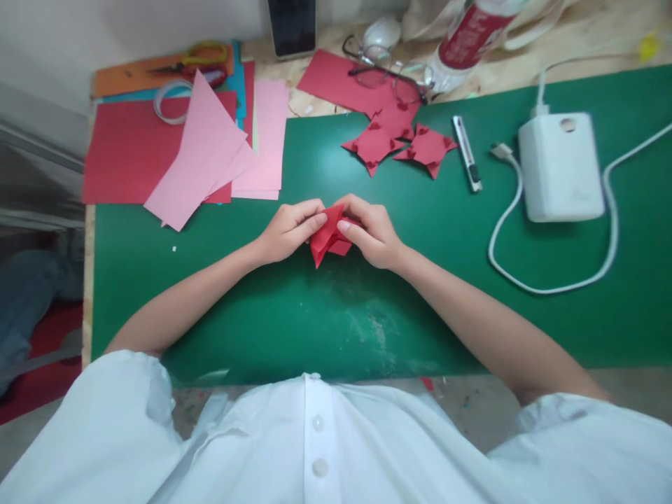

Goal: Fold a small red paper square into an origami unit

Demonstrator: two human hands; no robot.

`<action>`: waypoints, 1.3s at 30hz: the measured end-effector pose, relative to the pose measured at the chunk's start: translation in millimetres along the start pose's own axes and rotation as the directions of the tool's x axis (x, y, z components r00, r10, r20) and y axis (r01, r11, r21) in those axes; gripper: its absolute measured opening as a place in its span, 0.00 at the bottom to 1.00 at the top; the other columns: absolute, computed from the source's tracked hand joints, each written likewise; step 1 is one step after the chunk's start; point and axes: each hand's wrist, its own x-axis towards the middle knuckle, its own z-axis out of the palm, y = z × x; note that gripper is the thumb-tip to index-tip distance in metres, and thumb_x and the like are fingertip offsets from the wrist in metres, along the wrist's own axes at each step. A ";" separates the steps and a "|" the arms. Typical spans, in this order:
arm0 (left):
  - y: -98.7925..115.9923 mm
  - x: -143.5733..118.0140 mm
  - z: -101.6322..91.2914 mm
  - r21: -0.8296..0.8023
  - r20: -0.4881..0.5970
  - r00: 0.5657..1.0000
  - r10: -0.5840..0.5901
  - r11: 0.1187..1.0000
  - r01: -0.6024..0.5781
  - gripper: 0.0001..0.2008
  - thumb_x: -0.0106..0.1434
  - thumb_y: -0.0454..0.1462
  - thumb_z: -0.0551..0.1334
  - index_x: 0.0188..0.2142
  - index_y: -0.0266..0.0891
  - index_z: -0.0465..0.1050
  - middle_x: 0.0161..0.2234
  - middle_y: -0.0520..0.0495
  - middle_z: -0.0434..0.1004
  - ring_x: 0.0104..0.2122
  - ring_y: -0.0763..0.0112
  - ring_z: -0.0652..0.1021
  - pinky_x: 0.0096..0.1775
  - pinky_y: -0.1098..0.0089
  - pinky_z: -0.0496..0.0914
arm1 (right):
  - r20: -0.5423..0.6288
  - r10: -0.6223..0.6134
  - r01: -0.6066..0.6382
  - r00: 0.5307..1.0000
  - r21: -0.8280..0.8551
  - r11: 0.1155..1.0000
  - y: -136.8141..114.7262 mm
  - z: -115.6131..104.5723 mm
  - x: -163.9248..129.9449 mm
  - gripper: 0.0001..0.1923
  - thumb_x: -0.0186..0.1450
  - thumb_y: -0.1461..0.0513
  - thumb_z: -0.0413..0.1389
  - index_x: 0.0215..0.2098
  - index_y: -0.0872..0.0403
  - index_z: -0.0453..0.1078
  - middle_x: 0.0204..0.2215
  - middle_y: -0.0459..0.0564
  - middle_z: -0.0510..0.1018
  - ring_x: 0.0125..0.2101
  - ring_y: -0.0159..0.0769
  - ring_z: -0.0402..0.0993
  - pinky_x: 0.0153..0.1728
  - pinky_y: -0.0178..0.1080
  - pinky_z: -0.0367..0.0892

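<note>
A: Here we go: folded red paper (pixel 326 234) right between the fingertips, left hand (pixel 292 229) pinching one side, right hand (pixel 374 234) gripping the other!

B: Mid-fold shaping, I'd judge. The next move calls for a steady hold on both sides and careful thumb pressure along the creases.

A: And beyond the fingers, red star-shaped pieces (pixel 374 145)!

B: Any writing out there?

A: Farther past the right fingers, a bottle (pixel 444 75) wears a red label (pixel 469 35); pale lettering, too blurred to read. White box (pixel 563 171), well right of those fingers? Faint marks, illegible.
</note>
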 end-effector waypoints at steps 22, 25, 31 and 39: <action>9.5 -18.2 16.6 0.066 -0.092 0.996 -0.019 0.998 0.025 0.23 0.74 0.53 0.52 0.27 0.41 0.61 0.22 0.55 0.66 0.24 0.75 0.67 0.31 0.71 0.62 | -0.031 0.106 -0.110 0.994 -0.163 0.981 0.0 3.7 -1.0 0.07 0.71 0.58 0.51 0.40 0.51 0.69 0.28 0.44 0.78 0.24 0.28 0.69 0.27 0.34 0.64; 7.7 -18.4 17.4 0.073 -0.146 0.988 -0.044 0.996 0.055 0.17 0.73 0.47 0.55 0.31 0.40 0.68 0.24 0.55 0.70 0.25 0.76 0.69 0.32 0.72 0.62 | -0.111 0.142 -0.161 0.984 -0.189 0.969 -1.1 11.3 -1.8 0.07 0.71 0.61 0.51 0.41 0.52 0.71 0.30 0.44 0.80 0.24 0.27 0.69 0.27 0.32 0.65; 5.4 -18.4 16.3 0.010 -0.256 0.958 -0.128 0.991 0.135 0.17 0.72 0.45 0.55 0.38 0.38 0.79 0.29 0.52 0.80 0.28 0.77 0.73 0.34 0.75 0.65 | -0.230 0.124 -0.191 0.965 -0.301 0.934 -3.2 27.1 -2.9 0.12 0.69 0.66 0.51 0.43 0.52 0.76 0.33 0.45 0.83 0.27 0.27 0.73 0.30 0.31 0.67; 17.1 -26.6 21.8 -0.198 -0.194 0.936 -0.293 0.946 0.256 0.19 0.68 0.48 0.59 0.36 0.37 0.82 0.30 0.51 0.82 0.30 0.76 0.76 0.35 0.76 0.68 | -0.129 -0.197 0.100 0.972 -0.530 0.842 -10.6 12.8 -10.4 0.10 0.71 0.69 0.58 0.44 0.50 0.79 0.39 0.48 0.84 0.38 0.32 0.76 0.41 0.37 0.72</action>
